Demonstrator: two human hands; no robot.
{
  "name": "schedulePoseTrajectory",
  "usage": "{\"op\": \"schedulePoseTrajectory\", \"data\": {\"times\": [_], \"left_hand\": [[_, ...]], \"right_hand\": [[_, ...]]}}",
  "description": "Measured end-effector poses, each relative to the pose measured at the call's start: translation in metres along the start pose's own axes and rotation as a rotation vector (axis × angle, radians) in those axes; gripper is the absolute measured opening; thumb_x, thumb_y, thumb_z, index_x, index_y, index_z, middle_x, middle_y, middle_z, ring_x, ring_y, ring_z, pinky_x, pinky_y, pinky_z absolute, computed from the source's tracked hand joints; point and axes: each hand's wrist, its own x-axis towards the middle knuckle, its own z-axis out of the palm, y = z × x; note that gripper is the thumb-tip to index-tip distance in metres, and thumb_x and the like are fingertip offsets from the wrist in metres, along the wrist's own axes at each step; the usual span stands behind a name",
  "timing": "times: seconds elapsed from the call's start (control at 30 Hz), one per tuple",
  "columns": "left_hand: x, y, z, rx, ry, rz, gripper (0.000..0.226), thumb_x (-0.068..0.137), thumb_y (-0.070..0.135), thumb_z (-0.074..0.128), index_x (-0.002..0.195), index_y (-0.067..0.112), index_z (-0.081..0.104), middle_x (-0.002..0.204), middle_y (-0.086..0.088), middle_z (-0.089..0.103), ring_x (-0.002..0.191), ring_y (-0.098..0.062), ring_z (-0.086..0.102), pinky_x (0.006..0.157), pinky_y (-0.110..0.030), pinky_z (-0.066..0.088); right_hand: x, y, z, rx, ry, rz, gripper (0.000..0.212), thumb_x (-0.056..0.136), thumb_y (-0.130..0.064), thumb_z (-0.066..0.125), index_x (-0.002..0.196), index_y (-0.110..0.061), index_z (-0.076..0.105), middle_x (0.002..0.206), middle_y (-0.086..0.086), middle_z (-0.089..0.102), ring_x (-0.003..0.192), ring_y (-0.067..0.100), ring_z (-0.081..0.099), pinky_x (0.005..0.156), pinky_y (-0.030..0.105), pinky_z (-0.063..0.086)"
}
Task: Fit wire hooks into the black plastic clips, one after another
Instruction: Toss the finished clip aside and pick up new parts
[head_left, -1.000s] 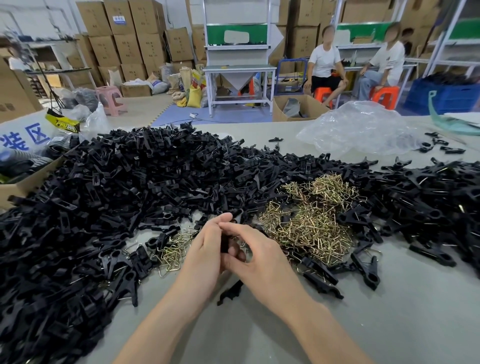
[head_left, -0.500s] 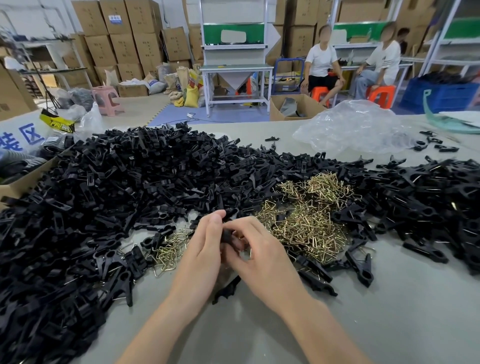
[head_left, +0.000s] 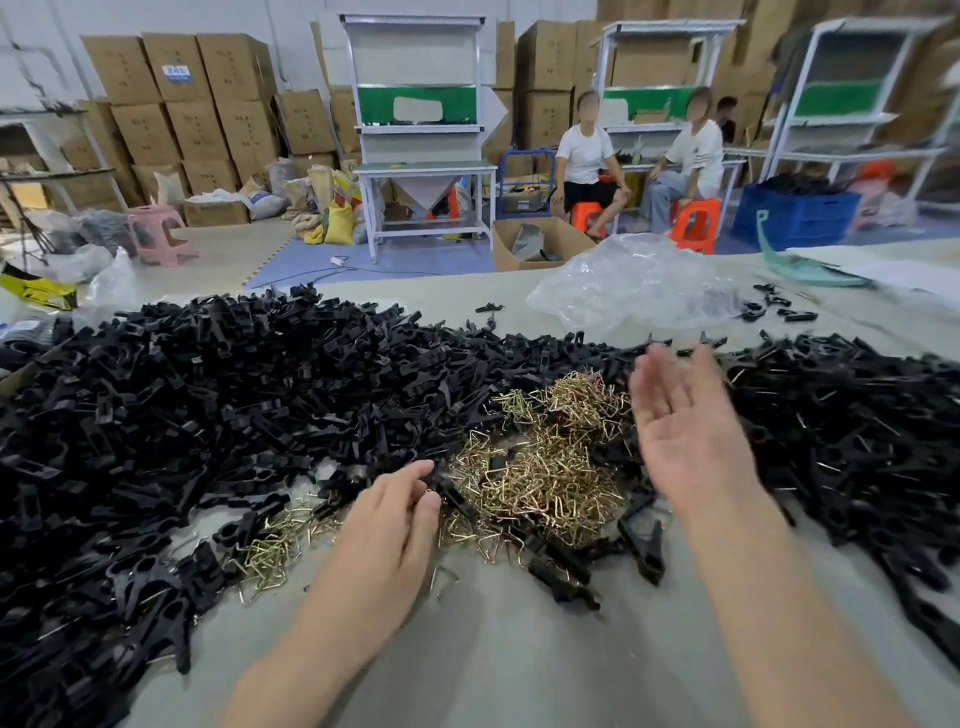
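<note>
Lying straight ahead, between both hands: heap of wire hooks (head_left: 540, 467) on worktop (head_left: 519, 649), ringed by black plastic clips (head_left: 234, 405). Left hand (head_left: 389, 525): the nearer one, at the heap's near-left edge, thumb and forefinger pinching a single hook (head_left: 427, 488) (one clip (head_left: 460, 499) lies just beside, its long axis running rightward). Right hand (head_left: 680, 421): raised over the heap's right edge, fingers spread, holding nothing.
</note>
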Motion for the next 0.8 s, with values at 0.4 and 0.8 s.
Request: {"op": "schedulePoseTrajectory", "data": {"times": [0.4, 0.8], "left_hand": [[0.053, -0.030, -0.007, 0.648, -0.024, -0.023, 0.051, 0.102, 0.046, 0.039, 0.150, 0.029, 0.034, 0.147, 0.001, 0.040, 0.133, -0.021, 0.042, 0.108, -0.036, 0.032], [0.028, -0.039, -0.032, 0.147, 0.166, -0.112, 0.014, 0.097, 0.031, 0.056, 0.107, 0.037, 0.049, 0.102, 0.019, 0.061, 0.070, -0.004, 0.057, 0.065, -0.026, 0.043]], "right_hand": [[-0.053, 0.130, -0.008, -1.787, -0.612, -0.569, 0.035, 0.106, -0.025, 0.044, 0.140, -0.027, 0.054, 0.117, -0.011, 0.064, 0.105, 0.009, 0.059, 0.093, 0.028, 0.048], [-0.053, 0.136, -0.023, -2.151, -0.660, -0.717, 0.032, 0.104, -0.040, 0.046, 0.125, -0.025, 0.066, 0.123, -0.006, 0.064, 0.123, 0.018, 0.053, 0.110, 0.034, 0.036]]}}
